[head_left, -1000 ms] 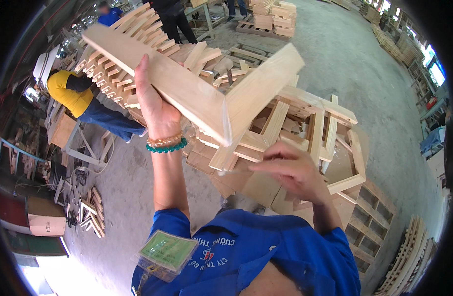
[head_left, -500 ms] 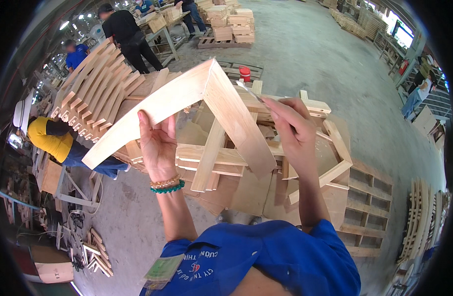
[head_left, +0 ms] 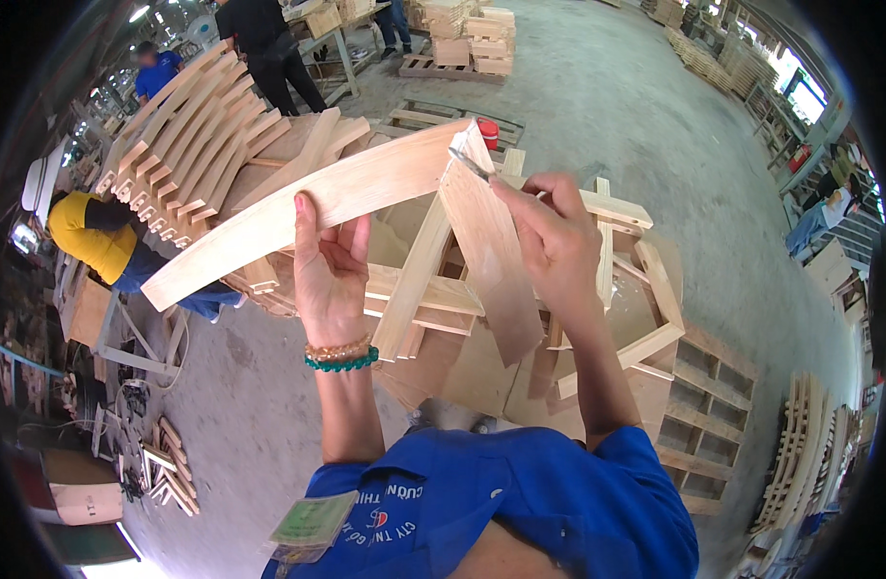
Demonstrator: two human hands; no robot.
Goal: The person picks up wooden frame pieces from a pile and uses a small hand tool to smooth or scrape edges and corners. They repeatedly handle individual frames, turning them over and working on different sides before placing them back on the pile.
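Note:
My left hand grips an angled wooden frame piece, thumb on its near face and fingers behind. The piece is two pale flat boards joined at a corner, held up in front of me. The other board slopes down to the right from that corner. My right hand pinches a small thin metal spatula-like tool. Its tip lies at the joint, where whitish material shows on the board's end. The fingers partly hide the handle.
Loose wooden bars and an angled wooden frame lie on the work surface below. Curved wooden parts stand in a row at left. A red container sits beyond. A person in yellow bends at far left; a pallet lies right.
The tool in my right hand has moved left onto the joint. My left hand has turned the wooden piece, so the corner's end shows more and sits farther right.

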